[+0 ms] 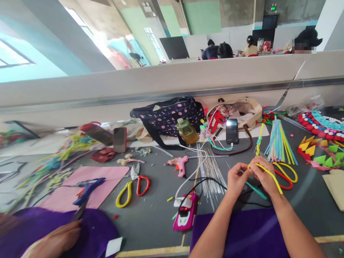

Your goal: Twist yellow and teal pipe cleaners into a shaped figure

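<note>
Pipe cleaner [273, 175], yellow, left hand [237, 179], right hand [266, 176], grip of both pinched on it

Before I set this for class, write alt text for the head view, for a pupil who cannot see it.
A person's left hand and right hand pinch a bent yellow pipe cleaner above a dark table. Thin wires, a pink glue gun and scissors lie to their left.
</note>
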`<state>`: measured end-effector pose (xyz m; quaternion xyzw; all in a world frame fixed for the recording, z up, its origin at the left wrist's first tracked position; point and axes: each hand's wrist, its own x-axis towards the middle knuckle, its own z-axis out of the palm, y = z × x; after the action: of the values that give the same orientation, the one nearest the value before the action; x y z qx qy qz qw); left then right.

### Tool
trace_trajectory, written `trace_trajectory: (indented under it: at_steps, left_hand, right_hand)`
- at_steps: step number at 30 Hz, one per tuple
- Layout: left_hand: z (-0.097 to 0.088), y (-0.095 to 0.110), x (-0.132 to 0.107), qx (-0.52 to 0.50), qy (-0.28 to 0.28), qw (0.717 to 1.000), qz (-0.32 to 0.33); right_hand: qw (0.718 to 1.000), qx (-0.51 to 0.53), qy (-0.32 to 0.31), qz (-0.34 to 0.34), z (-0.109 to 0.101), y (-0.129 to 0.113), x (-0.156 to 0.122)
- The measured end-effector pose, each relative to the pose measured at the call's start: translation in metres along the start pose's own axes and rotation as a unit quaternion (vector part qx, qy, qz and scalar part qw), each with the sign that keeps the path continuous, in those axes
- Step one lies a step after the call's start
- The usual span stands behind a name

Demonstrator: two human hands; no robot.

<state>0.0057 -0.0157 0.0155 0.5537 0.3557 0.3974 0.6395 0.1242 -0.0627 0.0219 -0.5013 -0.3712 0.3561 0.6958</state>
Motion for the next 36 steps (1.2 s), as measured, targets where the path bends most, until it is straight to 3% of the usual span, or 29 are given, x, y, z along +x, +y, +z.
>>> trace_trajectory:
  at_steps: [8,17,21,29,36]
  left_hand:
    - [-0.004,0.001,0.001,-0.03,0.008,1.0,-0.002]
    - [-0.007,-0.001,0.004,-0.155,-0.061,0.984,-0.064]
    - [-0.007,-0.001,0.004,-0.164,-0.051,0.982,-0.078]
    - [-0.006,-0.005,0.005,-0.106,0.019,0.993,-0.04]
    - [-0.006,-0.007,0.004,-0.044,0.009,0.999,0.006]
  right_hand:
    - [0.999,0.005,-0.028,0.041,0.002,0.009,-0.003]
    - [0.983,0.127,0.003,0.13,0.009,0.007,-0.003]
    - [0.981,0.165,0.053,0.093,0.011,0.008,0.0]
    - [0.974,0.148,0.17,0.003,0.007,0.01,0.002]
    - [0.97,0.141,0.199,-0.011,0.002,0.013,0.008]
